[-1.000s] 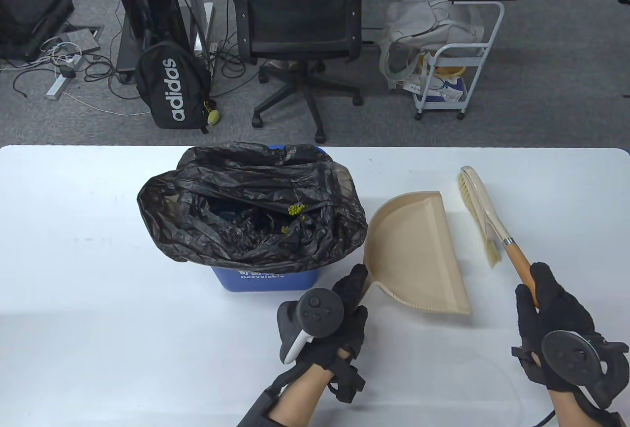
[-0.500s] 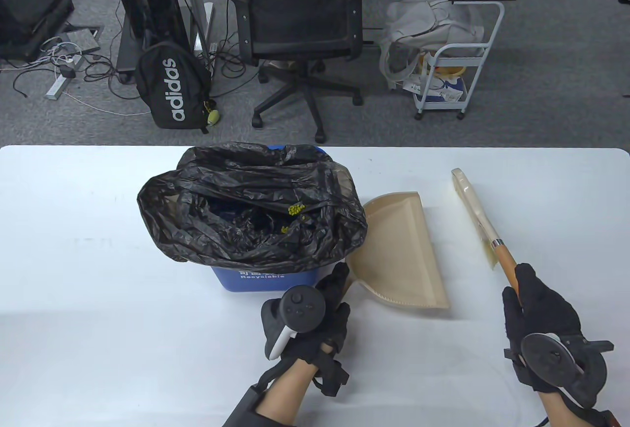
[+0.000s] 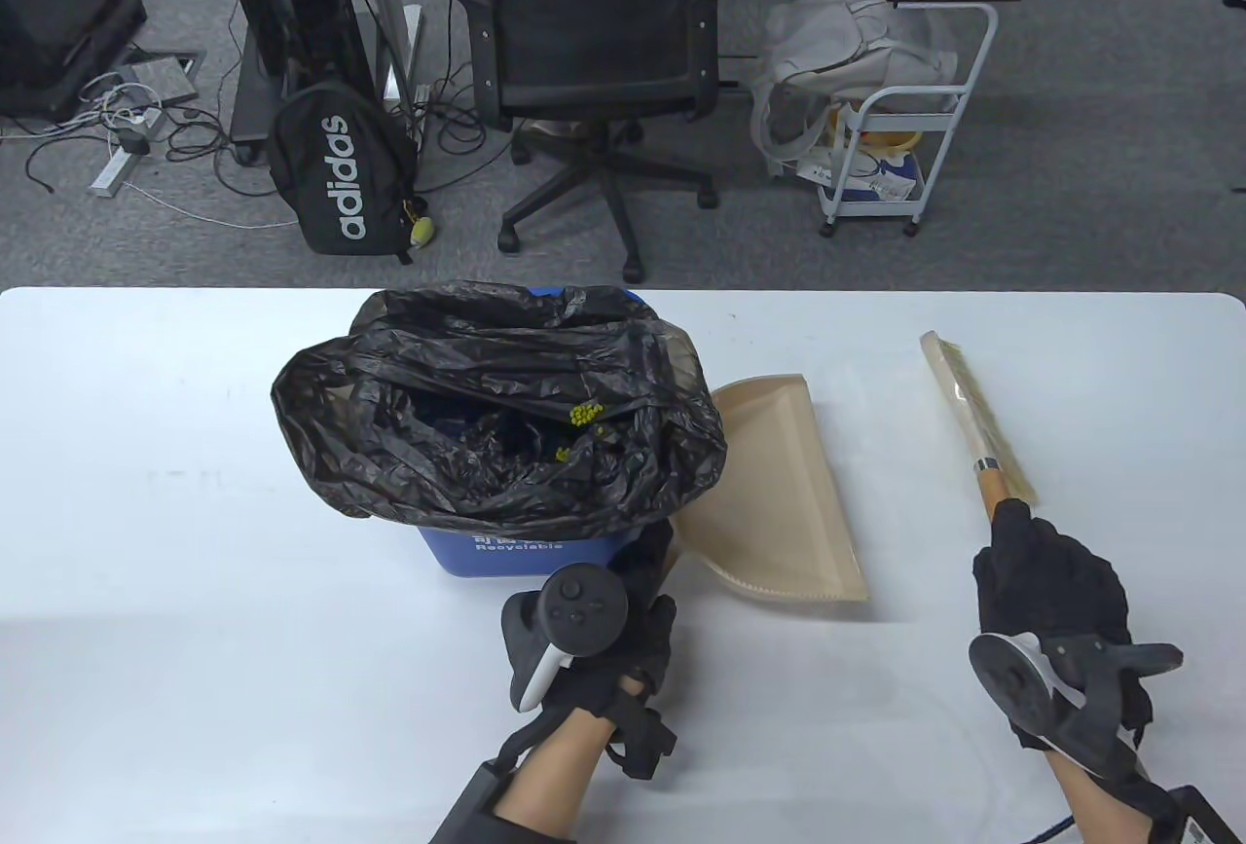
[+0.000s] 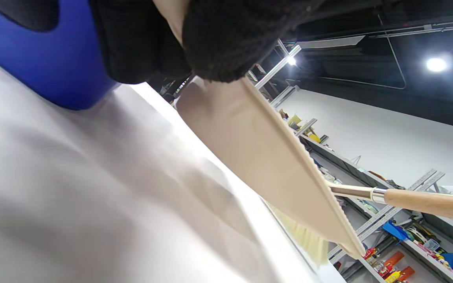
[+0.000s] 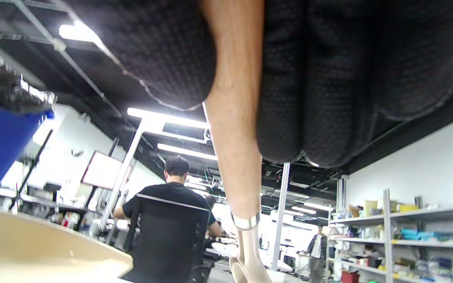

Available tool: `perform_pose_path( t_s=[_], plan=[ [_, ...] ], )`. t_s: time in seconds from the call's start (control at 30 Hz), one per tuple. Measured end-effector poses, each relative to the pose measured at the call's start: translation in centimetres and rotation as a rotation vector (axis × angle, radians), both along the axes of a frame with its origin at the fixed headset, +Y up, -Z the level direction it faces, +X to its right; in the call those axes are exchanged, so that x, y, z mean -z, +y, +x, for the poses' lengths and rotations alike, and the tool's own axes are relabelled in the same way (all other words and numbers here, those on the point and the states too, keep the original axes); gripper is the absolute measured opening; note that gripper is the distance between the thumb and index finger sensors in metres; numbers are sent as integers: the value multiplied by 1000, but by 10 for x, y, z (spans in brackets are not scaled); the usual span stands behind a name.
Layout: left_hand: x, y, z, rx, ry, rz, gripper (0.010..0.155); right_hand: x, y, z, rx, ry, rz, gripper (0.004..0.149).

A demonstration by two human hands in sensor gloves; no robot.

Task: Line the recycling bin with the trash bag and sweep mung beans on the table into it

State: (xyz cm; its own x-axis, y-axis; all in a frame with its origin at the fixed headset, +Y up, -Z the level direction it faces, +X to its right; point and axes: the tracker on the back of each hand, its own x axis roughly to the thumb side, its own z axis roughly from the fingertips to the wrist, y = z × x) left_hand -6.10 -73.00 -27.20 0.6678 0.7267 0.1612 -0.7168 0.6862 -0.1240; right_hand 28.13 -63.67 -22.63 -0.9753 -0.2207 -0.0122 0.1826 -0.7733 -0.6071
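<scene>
Since 1.0 s ago the dustpan has shifted left and tilted up on edge, its far corner now tucked under the overhang of the trash bag; the brush has rolled so its bristles face right instead of left, and the right hand has slid up the handle toward the metal collar.

White table carries everything; recycling bin, blue, stands left of centre, lined with the black trash bag, whose rim spills wide over the bin's edges; mung beans lie in small yellow-green clusters inside the bag.

Dustpan, beige, sits just right of the bin, raised off the table on its left side in the left wrist view, toothed lip toward the near edge; left hand grips the dustpan handle, fingers curled round it, close against the bin's near right corner.

Brush lies well right of the dustpan, head pointing away from the person; right hand is wrapped round the wooden handle, fingers closed tight about it in the right wrist view; bristles hang near the table, contact cannot be told.
</scene>
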Motion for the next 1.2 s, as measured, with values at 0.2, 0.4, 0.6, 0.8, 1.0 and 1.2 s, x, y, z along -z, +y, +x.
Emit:
perform_pose_path(
  t_s=[0.2, 0.4, 0.6, 0.8, 1.0, 1.2],
  plan=[
    [-1, 0, 2, -7, -14, 1, 73, 20, -12, 5, -129, -127, -63, 55],
    [-3, 0, 2, -12, -20, 6, 73, 34, -34, 11, -68, -222, -165, 56],
    [-4, 0, 1, -4, -17, -1, 73, 41, -60, 17, 115, -262, -299, 64],
    [-5, -1, 1, 4, -13, -11, 73, 45, -83, 25, 174, -295, -431, 71],
    [-5, -2, 1, 15, -12, -21, 73, 50, -101, 39, 271, -346, -560, 81],
    [-6, -2, 1, 22, -9, -29, 73, 53, -116, 45, 262, -392, -660, 85]
  ],
)
